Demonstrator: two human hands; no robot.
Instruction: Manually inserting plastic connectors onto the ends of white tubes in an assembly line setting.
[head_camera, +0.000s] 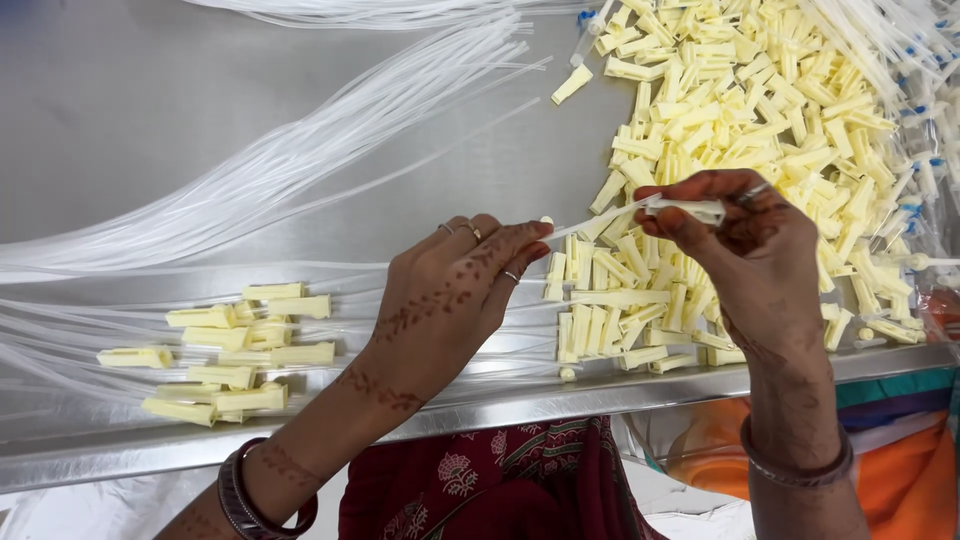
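Pinching a thin clear plastic tube (590, 222) in my left hand (455, 295), I grip a pale yellow plastic clamp (688, 209) with my right hand (745, 245), fingers closed, above the steel table (150, 100) and yellow clamp pile (740, 110).

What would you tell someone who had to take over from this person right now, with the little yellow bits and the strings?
Left hand: fingertips pinch a thin clear tube.
Right hand: fingers hold one pale yellow clamp at the tube's other end, above the big pile.
Big pile of yellow clamps: on the steel table, to the right.
Small group of yellow clamps: to the left, lying among the clear tubes, apparently already on them.
Done: seemingly the small left group. Left: the big pile, far larger. Whether the held clamp is fully on the tube cannot be told.
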